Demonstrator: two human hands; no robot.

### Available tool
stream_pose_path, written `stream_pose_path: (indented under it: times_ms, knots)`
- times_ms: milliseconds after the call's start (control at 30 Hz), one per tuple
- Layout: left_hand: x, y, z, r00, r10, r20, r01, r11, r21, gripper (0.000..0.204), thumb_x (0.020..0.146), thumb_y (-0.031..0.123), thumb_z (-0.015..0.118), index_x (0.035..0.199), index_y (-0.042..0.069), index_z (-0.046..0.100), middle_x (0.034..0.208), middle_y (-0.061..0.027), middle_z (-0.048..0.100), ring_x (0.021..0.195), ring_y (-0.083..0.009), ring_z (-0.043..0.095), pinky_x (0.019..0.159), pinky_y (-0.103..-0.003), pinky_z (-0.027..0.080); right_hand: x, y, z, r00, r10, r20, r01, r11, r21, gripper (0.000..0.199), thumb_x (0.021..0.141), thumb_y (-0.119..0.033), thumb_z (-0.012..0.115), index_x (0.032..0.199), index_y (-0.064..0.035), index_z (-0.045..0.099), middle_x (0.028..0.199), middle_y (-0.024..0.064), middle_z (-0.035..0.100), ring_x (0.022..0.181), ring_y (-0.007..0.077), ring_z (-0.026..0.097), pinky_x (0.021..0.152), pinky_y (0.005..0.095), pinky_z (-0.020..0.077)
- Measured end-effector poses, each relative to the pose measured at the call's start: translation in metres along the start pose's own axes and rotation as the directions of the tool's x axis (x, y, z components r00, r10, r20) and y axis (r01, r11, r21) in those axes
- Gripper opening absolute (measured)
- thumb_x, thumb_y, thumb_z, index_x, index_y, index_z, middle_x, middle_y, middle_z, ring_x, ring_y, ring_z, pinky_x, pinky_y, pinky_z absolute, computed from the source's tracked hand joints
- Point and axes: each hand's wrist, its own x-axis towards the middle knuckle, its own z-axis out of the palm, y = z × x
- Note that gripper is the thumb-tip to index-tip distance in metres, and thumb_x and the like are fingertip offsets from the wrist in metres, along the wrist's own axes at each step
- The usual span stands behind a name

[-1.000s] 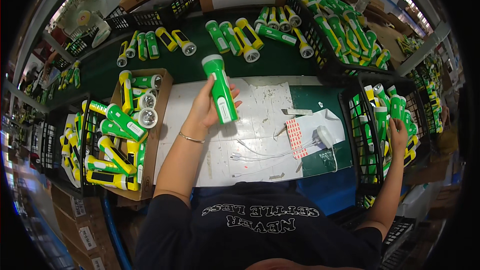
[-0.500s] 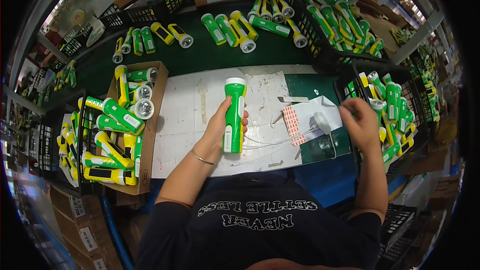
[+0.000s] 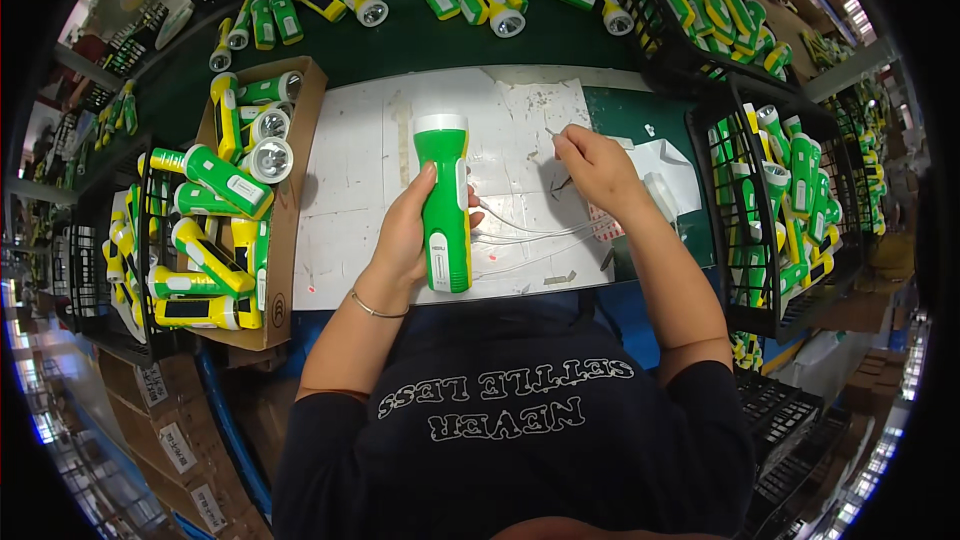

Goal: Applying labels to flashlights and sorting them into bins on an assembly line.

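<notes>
Wrapped in my left hand point(image 3: 402, 230) is a green and yellow flashlight point(image 3: 446, 205), upright with its white head pointing away from me. My right hand point(image 3: 597, 172) hovers over the white work surface point(image 3: 345, 170), thumb and forefinger pinched together. A thin small tip seems to stick out of that pinch, too small to name. Beneath the right wrist lies a sheet of red-and-white stickers point(image 3: 604, 226), mostly covered. White cables point(image 3: 530, 237) run from near the flashlight toward a rounded white plug-like piece point(image 3: 660, 196), which rests on white paper point(image 3: 668, 162).
At left a cardboard box point(image 3: 300, 155) is piled with flashlights. A black crate point(image 3: 778, 270) of flashlights stands at right, another crate point(image 3: 640, 25) at the far right. Several flashlights lie along the green far bench point(image 3: 380, 45), including a yellow one point(image 3: 318, 0).
My right hand has swung left from beside the right crate to over the work surface. The flashlight in my left hand has shifted slightly left. The whole view has tilted downward.
</notes>
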Motion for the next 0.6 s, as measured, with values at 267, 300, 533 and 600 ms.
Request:
stream_pose_path:
  times_ms: [267, 300, 533, 600]
  knots:
    - [-0.008, -0.002, 0.003, 0.995, 0.03, 0.097, -0.033, 0.999, 0.038, 0.037, 0.095, 0.034, 0.04, 0.112, 0.002, 0.048, 0.092, -0.0122, 0.058, 0.081, -0.0192, 0.059, 0.07, -0.033, 0.052, -0.002, -0.003, -0.013, 0.996, -0.017, -0.084, 0.024, 0.996, 0.086, 0.024, 0.086, -0.024, 0.05, 0.082, -0.0015, 0.056, 0.065, 0.0093, 0.054, 0.06, 0.0172, 0.05, 0.058, 0.0294, 0.0405]
    - [-0.009, -0.001, 0.005, 0.995, 0.022, 0.101, -0.026, 0.999, 0.039, 0.037, 0.095, 0.034, 0.04, 0.112, 0.002, 0.048, 0.092, -0.0122, 0.058, 0.081, -0.0192, 0.059, 0.07, -0.033, 0.052, -0.002, 0.001, -0.017, 0.994, 0.017, -0.108, -0.013, 0.999, 0.036, 0.024, 0.086, -0.025, 0.051, 0.08, -0.0014, 0.055, 0.063, 0.0087, 0.053, 0.058, 0.0161, 0.049, 0.056, 0.0294, 0.0397]
    - [-0.013, 0.002, 0.013, 0.994, 0.096, 0.043, -0.105, 0.949, 0.296, 0.038, 0.091, 0.03, 0.049, 0.119, 0.005, 0.039, 0.093, -0.01, 0.055, 0.073, -0.0167, 0.059, 0.063, -0.03, 0.052, -0.005, 0.025, -0.057, 0.962, 0.12, -0.244, -0.177, 0.957, -0.23, 0.029, 0.086, -0.034, 0.051, 0.081, -0.0066, 0.059, 0.068, 0.0133, 0.06, 0.067, 0.0347, 0.057, 0.059, 0.04, 0.0435]
    - [-0.015, 0.002, 0.016, 0.991, 0.131, 0.026, -0.132, 0.929, 0.345, 0.043, 0.089, 0.026, 0.055, 0.12, 0.006, 0.033, 0.096, -0.0081, 0.051, 0.071, -0.0154, 0.058, 0.059, -0.029, 0.052, -0.001, 0.031, -0.064, 0.964, 0.157, -0.215, -0.224, 0.915, -0.335, 0.024, 0.084, -0.031, 0.052, 0.085, -0.009, 0.061, 0.074, 0.0111, 0.061, 0.075, 0.0329, 0.059, 0.064, 0.0401, 0.0459]
